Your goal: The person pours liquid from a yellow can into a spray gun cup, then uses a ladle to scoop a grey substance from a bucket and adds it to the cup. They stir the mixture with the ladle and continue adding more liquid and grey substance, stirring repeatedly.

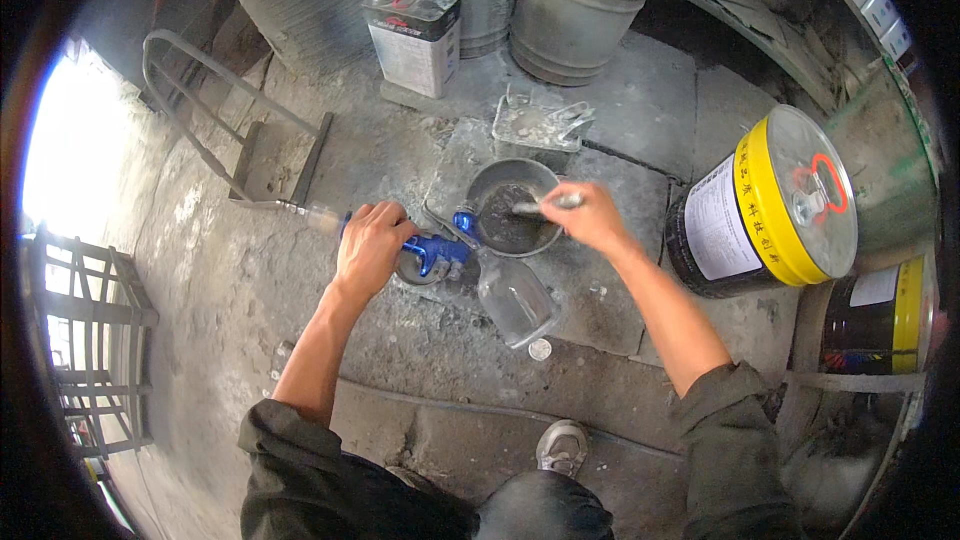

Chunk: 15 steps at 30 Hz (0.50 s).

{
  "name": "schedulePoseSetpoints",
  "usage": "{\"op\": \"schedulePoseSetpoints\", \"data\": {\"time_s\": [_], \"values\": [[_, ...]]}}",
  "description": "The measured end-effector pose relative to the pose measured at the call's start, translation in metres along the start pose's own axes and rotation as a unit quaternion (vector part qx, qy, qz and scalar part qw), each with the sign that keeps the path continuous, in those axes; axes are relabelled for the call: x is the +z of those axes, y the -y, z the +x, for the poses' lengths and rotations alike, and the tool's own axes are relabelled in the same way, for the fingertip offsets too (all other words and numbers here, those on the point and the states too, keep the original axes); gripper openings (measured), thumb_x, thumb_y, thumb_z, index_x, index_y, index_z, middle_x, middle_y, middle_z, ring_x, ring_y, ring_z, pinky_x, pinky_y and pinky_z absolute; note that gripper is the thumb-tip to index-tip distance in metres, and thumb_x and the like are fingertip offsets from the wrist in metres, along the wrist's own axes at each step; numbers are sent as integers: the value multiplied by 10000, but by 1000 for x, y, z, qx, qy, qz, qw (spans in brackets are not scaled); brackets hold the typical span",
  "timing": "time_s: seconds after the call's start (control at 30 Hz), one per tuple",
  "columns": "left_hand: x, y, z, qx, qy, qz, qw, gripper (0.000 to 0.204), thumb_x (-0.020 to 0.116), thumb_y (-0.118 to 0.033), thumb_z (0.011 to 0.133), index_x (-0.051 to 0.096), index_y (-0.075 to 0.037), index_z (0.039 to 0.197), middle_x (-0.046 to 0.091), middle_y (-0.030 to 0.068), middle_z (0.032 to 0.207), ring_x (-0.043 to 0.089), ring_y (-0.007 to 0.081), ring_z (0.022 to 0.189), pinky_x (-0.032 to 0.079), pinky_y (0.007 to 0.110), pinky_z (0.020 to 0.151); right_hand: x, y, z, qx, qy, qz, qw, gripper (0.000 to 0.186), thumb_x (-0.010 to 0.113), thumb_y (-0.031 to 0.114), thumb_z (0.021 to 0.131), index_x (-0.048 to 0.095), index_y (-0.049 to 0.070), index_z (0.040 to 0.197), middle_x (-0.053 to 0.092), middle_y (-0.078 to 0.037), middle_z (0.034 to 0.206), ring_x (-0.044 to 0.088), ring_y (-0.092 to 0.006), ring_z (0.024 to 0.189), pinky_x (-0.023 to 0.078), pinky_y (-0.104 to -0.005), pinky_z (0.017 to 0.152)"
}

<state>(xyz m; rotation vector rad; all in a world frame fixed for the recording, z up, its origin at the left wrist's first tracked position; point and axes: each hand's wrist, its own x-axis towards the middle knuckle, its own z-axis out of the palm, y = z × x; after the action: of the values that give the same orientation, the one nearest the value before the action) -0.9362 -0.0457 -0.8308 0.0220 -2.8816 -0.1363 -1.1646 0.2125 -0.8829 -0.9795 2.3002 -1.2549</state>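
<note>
A blue spray gun (pixel 436 252) with a clear plastic cup (pixel 515 298) is gripped in my left hand (pixel 370 248); its air hose fitting (pixel 318 215) sticks out to the left. The gun's head meets the left rim of a grey metal bowl (pixel 548 176) holding dark liquid. My right hand (pixel 588 215) is closed around a brush (pixel 545 206), whose far end is in or over the bowl; its tip is hard to make out. Under the gun, a small round container (pixel 415 278) is partly covered. A small white round cap (pixel 540 349) lies by the cup.
Behind the bowl is a crusted tray (pixel 535 125) with brushes. A metal can (pixel 415 50) and grey drums (pixel 580 10) stand farther back. To the right is a black-and-yellow bucket (pixel 770 205). A hand truck (pixel 240 130) lies left; a hose (pixel 470 405) crosses near my foot.
</note>
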Motion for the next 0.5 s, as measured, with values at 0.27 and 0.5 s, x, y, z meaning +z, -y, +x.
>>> {"op": "schedulePoseSetpoints", "data": {"time_s": [0.27, 0.5], "values": [[-12, -16, 12, 72, 14, 54, 996, 119, 646, -136, 748, 710, -116, 847, 598, 44, 885, 600, 243, 884, 478, 366, 799, -14, 62, 24, -16, -55, 88, 995, 409, 692, 400, 837, 694, 6, 725, 652, -118, 570, 655, -220, 529, 508, -373, 551], [-17, -37, 21, 150, 39, 93, 984, 54, 631, -127, 735, 640, -105, 784, 585, 47, 889, 598, 227, 906, 474, 347, 824, 25, 95, 61, 33, -112, -116, 986, 469, 669, 388, 771, 672, -77, 709, 661, -308, 733, 676, -473, 761, 549, -509, 709]]}}
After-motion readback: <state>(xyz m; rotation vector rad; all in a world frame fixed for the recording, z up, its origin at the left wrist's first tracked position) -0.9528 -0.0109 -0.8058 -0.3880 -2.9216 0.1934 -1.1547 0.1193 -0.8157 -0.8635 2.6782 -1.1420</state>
